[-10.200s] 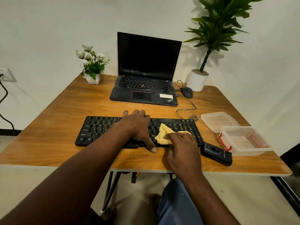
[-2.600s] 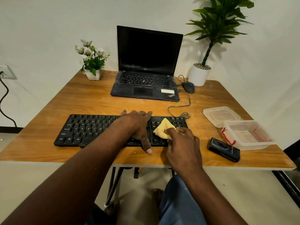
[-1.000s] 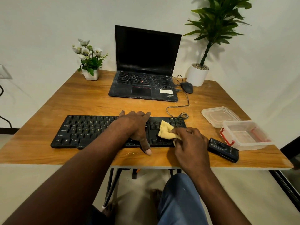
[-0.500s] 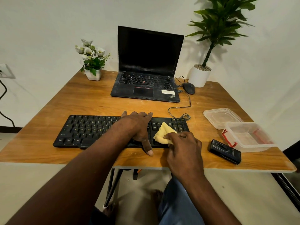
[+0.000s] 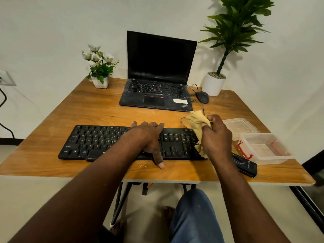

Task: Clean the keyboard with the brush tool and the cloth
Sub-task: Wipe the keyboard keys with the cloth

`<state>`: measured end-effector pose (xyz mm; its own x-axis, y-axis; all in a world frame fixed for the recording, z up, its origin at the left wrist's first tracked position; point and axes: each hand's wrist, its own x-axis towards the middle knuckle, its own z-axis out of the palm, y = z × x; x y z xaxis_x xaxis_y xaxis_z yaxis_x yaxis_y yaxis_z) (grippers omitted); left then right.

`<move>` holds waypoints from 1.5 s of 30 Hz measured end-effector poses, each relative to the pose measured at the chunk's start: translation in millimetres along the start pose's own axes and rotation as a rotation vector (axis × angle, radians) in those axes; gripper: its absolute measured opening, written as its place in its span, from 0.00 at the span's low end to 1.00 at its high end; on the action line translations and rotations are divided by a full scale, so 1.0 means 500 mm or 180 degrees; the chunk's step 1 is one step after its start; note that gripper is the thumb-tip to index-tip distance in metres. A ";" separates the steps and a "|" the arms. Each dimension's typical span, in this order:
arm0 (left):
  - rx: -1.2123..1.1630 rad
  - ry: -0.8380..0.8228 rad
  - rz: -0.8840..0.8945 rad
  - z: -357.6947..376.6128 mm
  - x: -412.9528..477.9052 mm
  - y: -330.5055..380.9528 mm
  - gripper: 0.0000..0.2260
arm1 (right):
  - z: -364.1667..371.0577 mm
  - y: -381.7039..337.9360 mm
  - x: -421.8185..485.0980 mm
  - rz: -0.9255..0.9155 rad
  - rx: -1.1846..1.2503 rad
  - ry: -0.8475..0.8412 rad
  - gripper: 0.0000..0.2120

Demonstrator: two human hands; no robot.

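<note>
Black full-size plastic keyboard (image 5: 129,142) lay on the wooden worktop (image 5: 98,109). Left hand (image 5: 149,135) rested flat on its middle keys, fingers straight and released, thumb over the keyboard's front edge.

Right hand (image 5: 216,137) gripped the crumpled yellow cloth (image 5: 197,121) above the keyboard's right end; the cloth's lower corner seemed to touch the keys there.

Black oblong brush tool (image 5: 245,164) lay unheld just right of the keyboard, partly hidden by the wrist.

Judgement: cloth wiping under way, probably the later stage. Whether the keyboard's left half was wiped, cannot tell. Pale crumbs (image 5: 144,166) just in front of the keyboard were not yet cleared.
</note>
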<state>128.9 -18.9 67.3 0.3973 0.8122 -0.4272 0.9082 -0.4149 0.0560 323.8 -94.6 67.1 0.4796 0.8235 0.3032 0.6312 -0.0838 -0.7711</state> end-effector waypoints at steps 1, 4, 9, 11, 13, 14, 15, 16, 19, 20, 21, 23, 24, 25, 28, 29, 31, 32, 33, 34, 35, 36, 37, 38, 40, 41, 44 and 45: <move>0.0011 0.0000 0.0001 0.000 0.001 0.000 0.69 | 0.006 -0.002 0.005 -0.0072 -0.0075 -0.0091 0.12; 0.0025 0.0010 -0.0027 0.002 0.005 0.001 0.69 | 0.041 -0.004 0.004 -0.0304 -0.0578 -0.0618 0.14; 0.0026 0.0008 -0.0041 0.001 0.005 0.002 0.69 | 0.073 -0.017 -0.020 -0.0599 -0.1392 -0.0994 0.15; 0.0009 0.0001 -0.0054 0.002 0.004 0.001 0.69 | 0.072 -0.017 -0.025 -0.0658 -0.1561 -0.1005 0.16; -0.0007 -0.0008 -0.0064 0.001 0.006 0.002 0.69 | 0.068 -0.019 -0.027 -0.0688 -0.1668 -0.1044 0.17; -0.0005 -0.0013 -0.0069 0.001 0.007 0.002 0.69 | 0.064 -0.021 -0.029 -0.0673 -0.1687 -0.1071 0.17; -0.0006 -0.0019 -0.0069 0.000 0.008 0.003 0.68 | 0.061 -0.024 -0.033 -0.0647 -0.1689 -0.1090 0.17; -0.0008 -0.0023 -0.0068 0.000 0.010 0.003 0.68 | 0.057 -0.028 -0.040 -0.0614 -0.1696 -0.1109 0.17; -0.0009 -0.0019 -0.0058 0.001 0.011 0.000 0.69 | 0.056 -0.037 -0.063 -0.0526 -0.1704 -0.1045 0.18; -0.0007 -0.0013 -0.0046 0.002 0.011 0.000 0.69 | 0.060 -0.040 -0.067 -0.0463 -0.1640 -0.0994 0.18; -0.0014 -0.0009 -0.0033 0.003 0.011 -0.001 0.69 | 0.065 -0.044 -0.067 -0.0389 -0.1551 -0.0949 0.18; -0.0021 -0.0019 -0.0027 0.001 0.010 0.000 0.69 | 0.080 -0.052 -0.060 -0.0244 -0.1396 -0.0908 0.18; -0.0011 -0.0032 -0.0034 0.000 0.011 0.000 0.69 | 0.089 -0.056 -0.055 -0.0195 -0.1350 -0.0905 0.17; 0.0003 -0.0045 -0.0040 -0.001 0.011 0.002 0.69 | 0.096 -0.059 -0.050 -0.0160 -0.1330 -0.0902 0.17; 0.0027 -0.0041 -0.0049 -0.002 0.011 0.004 0.69 | 0.103 -0.064 -0.045 -0.0113 -0.1379 -0.0923 0.18; 0.0023 -0.0033 -0.0052 -0.002 0.010 0.004 0.69 | 0.099 -0.064 -0.048 -0.0113 -0.1418 -0.0929 0.18; -0.0006 -0.0036 -0.0058 -0.002 0.008 0.002 0.69 | 0.090 -0.062 -0.061 -0.0118 -0.1478 -0.0923 0.18; -0.0016 -0.0042 -0.0054 -0.002 0.009 0.002 0.69 | 0.084 -0.061 -0.070 -0.0112 -0.1492 -0.0912 0.18; -0.0017 -0.0046 -0.0050 -0.002 0.010 0.001 0.69 | 0.079 -0.060 -0.080 -0.0101 -0.1496 -0.0908 0.18; -0.0016 -0.0051 -0.0049 -0.003 0.011 0.001 0.69 | 0.072 -0.060 -0.090 -0.0095 -0.1493 -0.0915 0.19; -0.0010 -0.0063 -0.0053 -0.003 0.013 0.001 0.70 | 0.065 -0.059 -0.099 -0.0086 -0.1484 -0.0931 0.19; -0.0004 -0.0067 -0.0061 -0.002 0.015 0.001 0.70 | 0.058 -0.057 -0.109 -0.0072 -0.1462 -0.0946 0.19; -0.0001 -0.0062 -0.0063 -0.002 0.016 0.001 0.70 | 0.049 -0.053 -0.118 -0.0058 -0.1427 -0.0954 0.18; -0.0006 -0.0056 -0.0061 -0.001 0.017 0.000 0.70 | 0.040 -0.051 -0.126 -0.0048 -0.1401 -0.0963 0.18; -0.0005 -0.0043 -0.0052 0.000 0.018 -0.001 0.70 | 0.027 -0.046 -0.140 -0.0057 -0.1417 -0.0981 0.17; 0.0000 -0.0041 -0.0050 0.000 0.018 -0.001 0.70 | 0.024 -0.043 -0.146 -0.0070 -0.1432 -0.0991 0.17; 0.0005 -0.0019 -0.0025 0.001 0.016 -0.002 0.70 | 0.028 -0.043 -0.164 -0.0131 -0.1434 -0.1018 0.17; -0.0003 0.0006 0.0001 0.003 0.015 -0.004 0.70 | 0.031 -0.045 -0.169 -0.0152 -0.1409 -0.1024 0.17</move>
<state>129.9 -12.5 62.8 0.3978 0.8129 -0.4254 0.9082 -0.4147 0.0569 259.6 -153.4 49.9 0.2774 0.9563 0.0921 0.8772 -0.2130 -0.4302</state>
